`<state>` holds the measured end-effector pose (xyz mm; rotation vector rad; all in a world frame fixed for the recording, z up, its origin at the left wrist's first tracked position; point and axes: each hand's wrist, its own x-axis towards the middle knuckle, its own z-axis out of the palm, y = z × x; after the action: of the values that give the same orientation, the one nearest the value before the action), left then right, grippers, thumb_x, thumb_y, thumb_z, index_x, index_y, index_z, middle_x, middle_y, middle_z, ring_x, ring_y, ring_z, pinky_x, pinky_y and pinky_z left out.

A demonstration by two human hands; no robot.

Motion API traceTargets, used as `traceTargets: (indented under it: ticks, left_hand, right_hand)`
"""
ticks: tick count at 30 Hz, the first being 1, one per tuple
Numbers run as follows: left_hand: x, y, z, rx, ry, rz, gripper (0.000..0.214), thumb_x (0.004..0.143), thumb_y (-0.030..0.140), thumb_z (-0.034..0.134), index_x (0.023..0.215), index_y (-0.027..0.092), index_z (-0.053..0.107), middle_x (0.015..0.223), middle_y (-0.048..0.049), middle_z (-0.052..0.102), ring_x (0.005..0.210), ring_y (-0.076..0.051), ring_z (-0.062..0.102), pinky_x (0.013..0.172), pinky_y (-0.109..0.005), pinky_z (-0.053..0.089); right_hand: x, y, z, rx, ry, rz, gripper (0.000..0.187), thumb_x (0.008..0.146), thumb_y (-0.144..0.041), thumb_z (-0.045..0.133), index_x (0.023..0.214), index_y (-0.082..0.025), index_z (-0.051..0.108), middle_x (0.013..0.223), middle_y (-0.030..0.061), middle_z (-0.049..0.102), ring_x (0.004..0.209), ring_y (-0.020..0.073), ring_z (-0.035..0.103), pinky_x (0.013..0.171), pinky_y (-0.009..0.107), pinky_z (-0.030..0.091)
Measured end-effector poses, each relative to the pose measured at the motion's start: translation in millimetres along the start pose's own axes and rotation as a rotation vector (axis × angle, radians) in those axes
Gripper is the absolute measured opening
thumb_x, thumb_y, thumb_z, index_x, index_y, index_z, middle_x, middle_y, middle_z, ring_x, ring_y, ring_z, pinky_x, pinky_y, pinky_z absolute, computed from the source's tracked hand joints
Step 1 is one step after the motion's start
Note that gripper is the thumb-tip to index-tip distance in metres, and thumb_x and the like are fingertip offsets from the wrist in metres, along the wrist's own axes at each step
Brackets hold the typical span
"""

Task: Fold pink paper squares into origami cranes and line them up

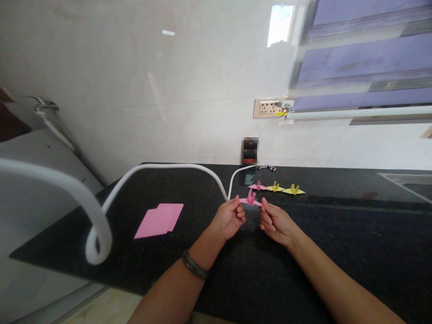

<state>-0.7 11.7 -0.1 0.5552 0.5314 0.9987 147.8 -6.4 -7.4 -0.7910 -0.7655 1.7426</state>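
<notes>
A pink paper crane [250,199] is held up between my two hands over the black counter, its wings spread sideways. My left hand [231,218] pinches one wing tip between thumb and fingers. The other wing tip is gripped the same way by my right hand [275,220]. Just behind it, a row of folded cranes stands on the counter: a pink crane [258,186] at the left, then a yellow crane [275,186] and another yellow crane [294,190]. Pink paper sheets [160,219] lie overlapping to the left of my left hand.
A thick white cable [168,166] loops across the left side of the black counter [202,189]. Against the tiled wall stands a small dark object [250,150], blurred out. A wall socket [269,108] holds a plug. A sink edge [401,184] shows at the right.
</notes>
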Motion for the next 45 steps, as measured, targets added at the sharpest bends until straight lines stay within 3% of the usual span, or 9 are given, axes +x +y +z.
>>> traceTargets:
  ticks: [10,16,20,26,33,42,45]
  left_hand:
    - [7.3,8.2,-10.8,0.051,0.132,0.044,0.025,0.071,0.036,0.055,0.065,0.015,0.042,0.047,0.0064,0.037,0.039,-0.003,0.034,0.043,-0.017,0.028]
    - [5.8,2.8,-7.5,0.346,0.182,-0.010,0.051,0.064,0.065,0.040,0.062,0.014,0.047,0.043,0.0030,0.043,0.036,-0.006,0.037,0.042,-0.021,0.029]
    - [4.8,0.6,-7.8,0.345,0.061,0.002,0.035,0.066,0.048,0.054,0.063,0.014,0.047,0.046,0.0031,0.044,0.038,-0.006,0.038,0.043,-0.021,0.030]
    - [6.1,0.6,-10.9,0.133,0.016,-0.038,0.021,0.071,0.031,0.054,0.064,0.014,0.044,0.049,0.0040,0.043,0.041,-0.005,0.038,0.045,-0.019,0.030]
    - [7.3,0.6,-11.3,0.094,0.030,-0.055,0.019,0.073,0.029,0.053,0.064,0.014,0.045,0.049,0.0044,0.042,0.041,-0.004,0.037,0.045,-0.019,0.031]
    - [6.0,-0.9,-9.9,0.392,0.024,0.161,0.027,0.070,0.038,0.055,0.063,0.013,0.047,0.048,0.0027,0.045,0.040,-0.005,0.039,0.045,-0.020,0.030]
    - [5.2,-0.9,-9.4,0.411,0.021,0.170,0.027,0.070,0.038,0.054,0.063,0.013,0.047,0.049,0.0025,0.045,0.041,-0.005,0.039,0.045,-0.020,0.031]
  right_hand:
    - [6.9,-14.6,-21.4,0.111,0.084,0.025,0.028,0.076,-0.043,0.050,0.063,-0.019,0.044,0.033,-0.0109,0.035,0.025,0.0023,0.024,0.037,0.018,0.033]
    - [5.1,-10.4,-17.8,-0.040,0.013,-0.003,0.030,0.076,-0.043,0.049,0.061,-0.018,0.044,0.032,-0.0107,0.033,0.025,0.0024,0.022,0.036,0.019,0.032]
    - [3.0,-6.4,-13.6,-0.126,-0.013,-0.018,0.030,0.077,-0.042,0.049,0.060,-0.017,0.045,0.033,-0.0103,0.033,0.026,0.0024,0.021,0.036,0.020,0.032]
    - [2.2,-7.6,-13.5,0.042,-0.055,0.024,0.023,0.077,-0.038,0.050,0.067,-0.018,0.047,0.039,-0.0104,0.034,0.029,0.0019,0.023,0.038,0.019,0.031]
    - [3.8,-6.2,-12.8,0.079,-0.071,0.048,0.022,0.079,-0.037,0.049,0.067,-0.018,0.047,0.037,-0.0103,0.034,0.028,0.0022,0.022,0.038,0.018,0.029]
    - [6.3,-7.5,-18.6,0.042,-0.059,0.021,0.024,0.078,-0.039,0.048,0.067,-0.018,0.046,0.037,-0.0101,0.034,0.028,0.0025,0.022,0.038,0.019,0.031]
    - [5.7,-8.5,-19.1,0.036,-0.076,0.018,0.023,0.078,-0.039,0.049,0.067,-0.019,0.046,0.037,-0.0102,0.033,0.029,0.0028,0.022,0.039,0.019,0.032]
